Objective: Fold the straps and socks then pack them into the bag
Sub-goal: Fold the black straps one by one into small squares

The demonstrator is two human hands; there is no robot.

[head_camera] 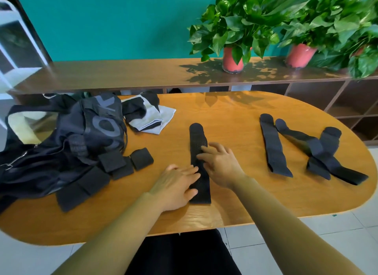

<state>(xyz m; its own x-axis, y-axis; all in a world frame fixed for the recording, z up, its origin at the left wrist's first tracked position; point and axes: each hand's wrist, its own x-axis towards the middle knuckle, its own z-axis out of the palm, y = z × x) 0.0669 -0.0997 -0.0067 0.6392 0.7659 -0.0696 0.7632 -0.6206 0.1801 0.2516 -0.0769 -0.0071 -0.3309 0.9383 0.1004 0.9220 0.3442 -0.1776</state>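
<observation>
Strap lies under left hand and right hand; bag shows "OK".

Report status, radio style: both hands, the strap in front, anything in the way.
Both open: left hand, right hand, resting on black strap. It lies straight, unfolded. Nothing else on it: other straps apart at right, bag at left.

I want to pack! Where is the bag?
In the head view, the bag lies left on the table, beside the grey-and-black socks, behind the folded straps.
</observation>
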